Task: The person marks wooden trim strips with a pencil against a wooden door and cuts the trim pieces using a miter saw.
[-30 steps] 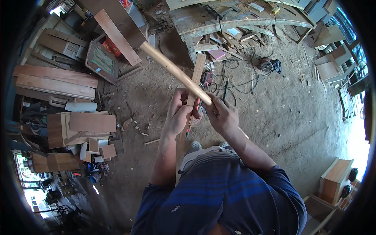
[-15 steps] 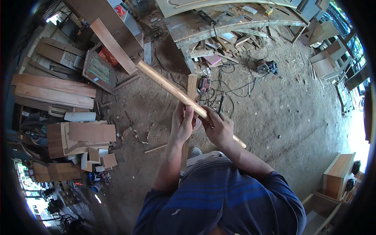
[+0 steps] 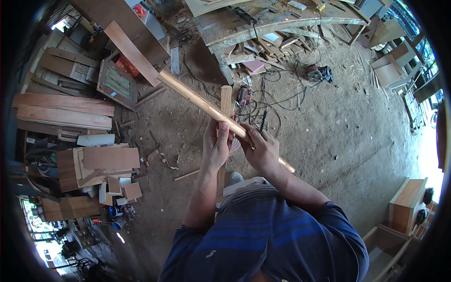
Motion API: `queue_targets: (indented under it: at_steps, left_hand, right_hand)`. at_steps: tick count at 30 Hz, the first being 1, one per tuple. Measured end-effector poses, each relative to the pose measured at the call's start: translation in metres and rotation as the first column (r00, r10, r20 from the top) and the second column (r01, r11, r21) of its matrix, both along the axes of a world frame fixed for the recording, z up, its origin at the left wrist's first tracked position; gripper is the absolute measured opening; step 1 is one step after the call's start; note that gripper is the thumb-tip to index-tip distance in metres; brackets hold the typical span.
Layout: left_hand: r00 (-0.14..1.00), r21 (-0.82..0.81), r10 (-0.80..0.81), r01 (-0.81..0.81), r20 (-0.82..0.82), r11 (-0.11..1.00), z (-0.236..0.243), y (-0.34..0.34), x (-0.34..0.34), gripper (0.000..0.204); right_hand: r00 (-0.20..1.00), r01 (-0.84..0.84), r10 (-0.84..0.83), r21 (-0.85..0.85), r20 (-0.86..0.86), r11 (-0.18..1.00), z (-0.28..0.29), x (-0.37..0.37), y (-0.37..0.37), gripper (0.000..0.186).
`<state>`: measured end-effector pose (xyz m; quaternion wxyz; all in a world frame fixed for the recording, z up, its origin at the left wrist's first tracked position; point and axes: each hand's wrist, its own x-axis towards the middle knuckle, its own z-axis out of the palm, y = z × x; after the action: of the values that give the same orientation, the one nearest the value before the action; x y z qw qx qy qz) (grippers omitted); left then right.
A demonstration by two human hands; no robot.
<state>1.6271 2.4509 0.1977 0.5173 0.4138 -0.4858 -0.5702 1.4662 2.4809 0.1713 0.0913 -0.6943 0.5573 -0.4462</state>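
A long, narrow wooden strip [image 3: 192,97] lies slanted across both hands, its far end up to the left and its near end out past my right wrist. My left hand [image 3: 216,149] grips it near the middle, thumb on top. Just to the right, my right hand [image 3: 264,152] is closed around the same strip. A thin dark, pen-like stick [image 3: 263,121] points up from between the fingers of that hand. Behind the strip stands another light wooden bar [image 3: 226,97], its lower part hidden by my hands. Something small and red shows between the hands, too covered to name.
Ahead, a cluttered workbench [image 3: 218,34] has wood offcuts [image 3: 253,65] beneath it. A reddish power tool [image 3: 244,96] and cords lie on the floor, with another power tool [image 3: 314,73] farther right. Boards [image 3: 66,115] are stacked at left; a wooden cabinet [image 3: 405,202] stands at right.
The view has shifted slightly, and the strip with both hands sits a little farther left in the picture. Both hands keep their hold on it.
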Motion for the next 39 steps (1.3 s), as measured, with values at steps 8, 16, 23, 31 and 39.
queue_targets:
  at_steps: [8, 16, 23, 31, 39]
  left_hand:
    - [0.998, 0.005, 0.041, -0.041, 0.04, 0.999, 0.007, -0.002, 0.004, 0.056]
    - [0.999, 0.004, 0.041, -0.041, 0.033, 0.999, 0.006, -0.002, 0.01, 0.057]
    - [0.999, -0.026, 0.031, -0.031, 0.037, 0.999, 0.007, -0.003, 0.011, 0.061]
    - [0.998, -0.017, 0.055, -0.055, -0.001, 0.998, 0.004, -0.002, 0.013, 0.059]
    - [0.995, -0.013, 0.094, -0.094, 0.033, 0.996, 0.002, -0.001, 0.027, 0.055]
  right_hand:
    - [0.988, -0.135, 0.133, 0.014, 0.084, 0.991, 0.008, 0.007, 0.005, 0.056]
    - [0.975, -0.197, 0.192, 0.036, 0.116, 0.98, 0.003, 0.009, 0.004, 0.064]
    - [0.97, -0.202, 0.197, 0.02, 0.143, 0.979, 0.005, 0.012, 0.004, 0.059]
    - [0.967, -0.202, 0.201, -0.011, 0.156, 0.979, 0.006, 0.015, 0.003, 0.055]
    - [0.946, -0.291, 0.288, 0.0, 0.146, 0.957, 0.023, 0.012, 0.001, 0.054]
